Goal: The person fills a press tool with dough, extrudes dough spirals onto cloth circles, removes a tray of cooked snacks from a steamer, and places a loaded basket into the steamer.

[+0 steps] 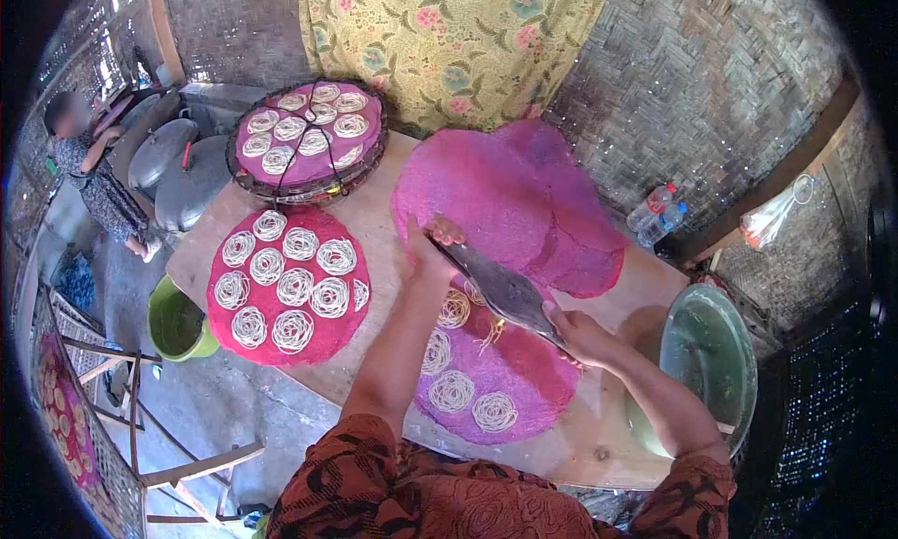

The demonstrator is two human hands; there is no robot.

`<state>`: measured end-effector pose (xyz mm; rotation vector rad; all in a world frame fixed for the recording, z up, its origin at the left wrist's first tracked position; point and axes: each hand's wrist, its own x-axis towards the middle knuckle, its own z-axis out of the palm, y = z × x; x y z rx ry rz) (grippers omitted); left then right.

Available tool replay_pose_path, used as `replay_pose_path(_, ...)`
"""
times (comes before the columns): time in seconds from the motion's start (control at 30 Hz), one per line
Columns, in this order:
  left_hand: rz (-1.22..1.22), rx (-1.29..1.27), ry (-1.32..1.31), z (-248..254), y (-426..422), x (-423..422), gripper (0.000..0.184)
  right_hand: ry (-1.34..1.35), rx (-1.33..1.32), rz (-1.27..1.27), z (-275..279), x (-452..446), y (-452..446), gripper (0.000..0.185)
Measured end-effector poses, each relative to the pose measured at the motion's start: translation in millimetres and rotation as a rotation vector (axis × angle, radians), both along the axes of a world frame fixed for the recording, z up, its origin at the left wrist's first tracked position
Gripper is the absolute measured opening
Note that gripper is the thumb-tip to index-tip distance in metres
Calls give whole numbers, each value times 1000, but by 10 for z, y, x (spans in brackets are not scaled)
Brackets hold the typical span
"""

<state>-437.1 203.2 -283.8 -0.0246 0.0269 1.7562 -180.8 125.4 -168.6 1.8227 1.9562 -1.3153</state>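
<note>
Both of my hands grip a dark, flat two-handled press [508,294], held tilted over the near cloth. My left hand [438,237] is closed round its far left end, and my right hand [580,336] is wrapped round its near right end. Pale strands [490,334] hang below the press beside a small brass-coloured part. Underneath lies a round pink-purple cloth [538,396] with several coiled noodle nests [452,391]; the press hides part of it. A red round cloth [295,336] full of white nests lies to the left.
Stacked purple cloths [486,188] lie at the back of the wooden table [599,450]. A tied tray of nests [309,179] stands at back left. A green basin [708,352] is at right, near bottles [659,221]; a green bucket [176,324] is at left. Another person [98,169] stands far left.
</note>
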Motion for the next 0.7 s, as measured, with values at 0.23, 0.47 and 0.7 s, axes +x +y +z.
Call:
replay_pose_path(0.23, -75, 87, -15, 189, -166, 10, 51, 62, -49, 18, 307, 81, -193, 74)
replay_pose_path(0.47, -81, 157, -55, 239, 42, -57, 55, 46, 200, 17, 132, 48, -112, 72)
replay_pose_path(0.7, -71, 96, 31, 153, -210, -30, 52, 66, 80, 16, 211, 43, -312, 71)
